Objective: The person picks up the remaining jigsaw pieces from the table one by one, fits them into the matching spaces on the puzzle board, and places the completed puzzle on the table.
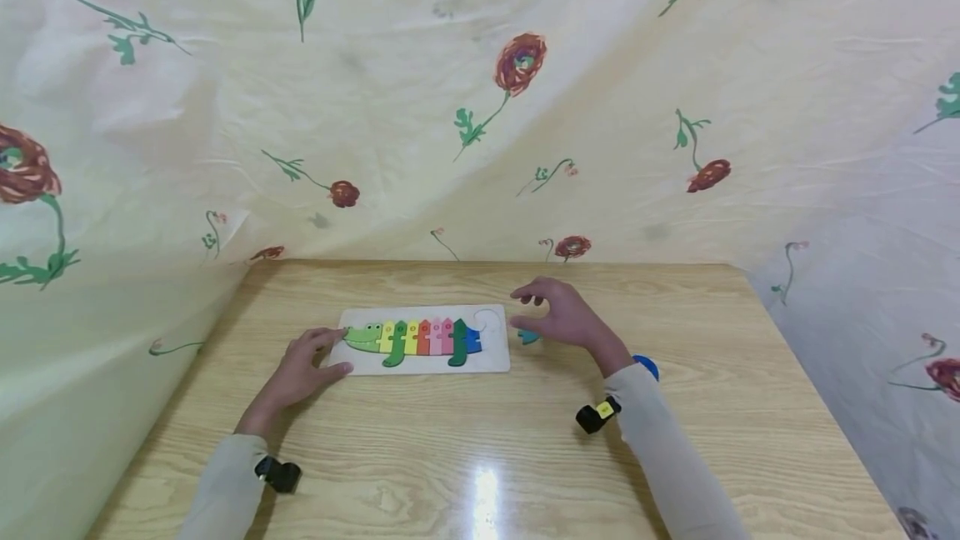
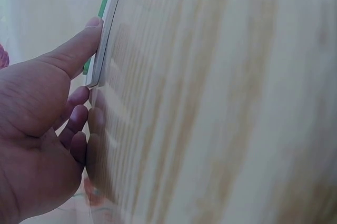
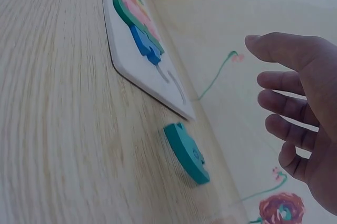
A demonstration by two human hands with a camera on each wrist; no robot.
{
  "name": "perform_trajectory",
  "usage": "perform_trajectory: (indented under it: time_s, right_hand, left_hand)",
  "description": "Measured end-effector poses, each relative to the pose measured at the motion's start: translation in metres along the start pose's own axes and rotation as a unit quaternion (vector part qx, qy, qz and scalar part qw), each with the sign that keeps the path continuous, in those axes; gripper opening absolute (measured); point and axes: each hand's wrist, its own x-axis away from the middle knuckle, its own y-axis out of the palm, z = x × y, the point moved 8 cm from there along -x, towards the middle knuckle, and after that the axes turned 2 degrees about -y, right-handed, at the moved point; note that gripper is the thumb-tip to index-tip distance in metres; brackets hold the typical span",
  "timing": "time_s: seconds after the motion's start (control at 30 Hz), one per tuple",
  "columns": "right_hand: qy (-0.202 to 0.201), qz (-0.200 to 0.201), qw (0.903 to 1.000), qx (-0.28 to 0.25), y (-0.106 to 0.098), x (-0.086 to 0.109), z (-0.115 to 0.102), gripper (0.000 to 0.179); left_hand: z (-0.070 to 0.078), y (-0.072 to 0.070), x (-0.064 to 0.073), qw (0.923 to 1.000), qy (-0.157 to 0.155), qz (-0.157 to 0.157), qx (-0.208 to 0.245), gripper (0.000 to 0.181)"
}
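A white crocodile puzzle board (image 1: 495,357) lies flat, with a green head and colourful body pieces in it; a curled tail outline shows at its right end. My left hand (image 1: 303,369) rests at the board's left end, index finger near the snout and thumb (image 2: 79,50) along the front corner. My right hand (image 1: 558,315) hovers right of the board, fingers spread from the thumb and holding nothing. Under it a teal puzzle piece (image 3: 187,153) lies on the table beside the board's right end, partly hidden by the hand in the head view.
A round blue object (image 1: 647,367) sits by the right wrist, partly covered by the sleeve. The wooden table (image 1: 420,457) ends at the back against a floral cloth (image 1: 420,107), which also hangs at both sides.
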Motion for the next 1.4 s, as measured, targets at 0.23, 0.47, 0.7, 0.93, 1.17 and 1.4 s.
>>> perform_trajectory:
  time_s: [0.23,0.47,0.7,0.93,1.17,1.4]
  right_hand:
    - [0.015,0.002,0.9999,0.001,-0.002,0.010,0.010,0.048]
    - [0.044,0.009,0.9988,0.019,0.002,0.016,0.022,0.051]
    - [0.078,0.011,0.9966,0.024,0.009,0.020,0.034,0.052]
    - [0.098,0.000,0.9942,0.042,0.018,0.025,0.043,0.059]
    - [0.118,0.004,0.9919,0.046,0.023,0.029,0.049,0.064]
    - [0.126,0.006,0.9906,0.052,0.026,0.032,0.048,0.063]
  left_hand:
    - [0.000,-0.001,0.001,1.0000,0.004,0.006,-0.005,0.066]
    - [-0.001,0.000,0.001,1.0000,0.001,0.006,-0.002,0.066]
    - [-0.001,0.000,0.001,1.0000,0.004,0.007,-0.003,0.066]
    - [-0.001,0.000,0.000,0.9999,0.004,0.010,-0.001,0.067]
    - [-0.001,0.000,0.001,0.9999,0.007,0.013,-0.001,0.066]
    - [0.000,0.001,0.002,0.9999,0.012,0.011,0.001,0.066]
